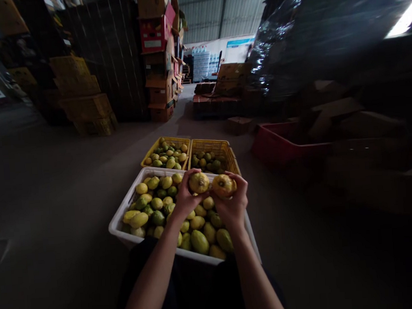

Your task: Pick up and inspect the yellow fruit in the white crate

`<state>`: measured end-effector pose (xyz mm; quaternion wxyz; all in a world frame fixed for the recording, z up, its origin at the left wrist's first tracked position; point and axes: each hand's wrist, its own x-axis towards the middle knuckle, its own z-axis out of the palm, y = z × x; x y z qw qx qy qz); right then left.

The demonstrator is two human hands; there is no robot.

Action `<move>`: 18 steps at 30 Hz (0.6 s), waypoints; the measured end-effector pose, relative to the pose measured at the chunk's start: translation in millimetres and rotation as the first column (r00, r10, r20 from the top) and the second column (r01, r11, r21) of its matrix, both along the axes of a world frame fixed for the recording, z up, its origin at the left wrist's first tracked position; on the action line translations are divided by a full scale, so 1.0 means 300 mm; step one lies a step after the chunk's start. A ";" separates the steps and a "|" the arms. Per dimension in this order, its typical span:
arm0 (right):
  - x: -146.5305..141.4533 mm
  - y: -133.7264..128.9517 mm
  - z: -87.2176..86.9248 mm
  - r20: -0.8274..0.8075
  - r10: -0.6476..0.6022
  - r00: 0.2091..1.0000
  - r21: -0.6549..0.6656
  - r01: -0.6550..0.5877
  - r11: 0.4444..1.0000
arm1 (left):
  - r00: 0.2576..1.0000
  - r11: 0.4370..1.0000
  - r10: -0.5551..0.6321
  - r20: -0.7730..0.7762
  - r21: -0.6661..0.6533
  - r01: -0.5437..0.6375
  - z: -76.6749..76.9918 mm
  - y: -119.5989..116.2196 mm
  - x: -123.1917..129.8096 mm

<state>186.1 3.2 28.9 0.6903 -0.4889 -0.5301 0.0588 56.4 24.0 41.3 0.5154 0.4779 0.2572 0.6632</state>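
One yellow fruit (pixel 198 183) was gripped between the thumb and fingers of the left hand (pixel 188 197), and a second yellow fruit (pixel 224 186) was held the same way in the right hand (pixel 232 205). The pair was raised just side by side above a white crate (pixel 198 257), a blunt end of each being turned toward the viewer. By all appearances, the fruits were being looked over one against the other. For the next move, a secure hold on both seemed to be called for, along with care that the piled fruit below was not knocked.

Two fruits were counted in the hands, one apiece. Three crates were counted: the white one, heaped with green and yellow fruit, and, beyond it, a left yellow crate (pixel 178 140) and a right yellow crate (pixel 216 146), less deeply filled. The heaped fruit, partly hidden, could not be counted. One red tub (pixel 279 145) was seen on the floor (pixel 66 221) to the right; stacked cardboard boxes (pixel 157 89) were left uncounted in the gloom.
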 end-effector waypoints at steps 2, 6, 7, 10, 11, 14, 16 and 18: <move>-0.009 0.000 -0.004 0.011 0.020 1.000 0.002 -0.020 1.000 | 1.000 1.000 -0.002 -0.021 0.016 0.003 0.003 -0.007 0.002; -0.010 -0.001 -0.010 0.008 0.011 1.000 -0.014 -0.011 1.000 | 0.998 0.999 0.014 -0.065 0.050 -0.011 0.011 -0.016 -0.003; -0.010 0.000 -0.012 0.010 0.011 1.000 -0.017 -0.011 1.000 | 0.997 0.999 0.016 -0.070 0.051 -0.012 0.012 -0.017 -0.004; -0.008 0.003 -0.017 0.018 0.010 1.000 -0.007 -0.010 1.000 | 0.997 0.998 0.023 -0.080 0.054 -0.019 0.012 -0.016 -0.010; -0.009 0.004 -0.017 0.023 0.009 1.000 -0.002 -0.009 1.000 | 0.995 0.998 0.027 -0.092 0.061 -0.021 0.012 -0.016 -0.012; -0.012 0.005 -0.017 0.038 0.004 0.999 0.001 -0.004 1.000 | 0.990 0.996 0.033 -0.138 0.090 -0.021 0.012 -0.014 -0.017; -0.014 0.006 -0.015 0.043 0.002 0.999 0.007 -0.002 1.000 | 0.987 0.995 0.036 -0.154 0.099 -0.021 0.015 -0.015 -0.021; -0.017 0.007 -0.014 0.048 0.001 0.999 0.020 -0.002 1.000 | 0.986 0.994 0.043 -0.164 0.109 -0.026 0.019 -0.017 -0.026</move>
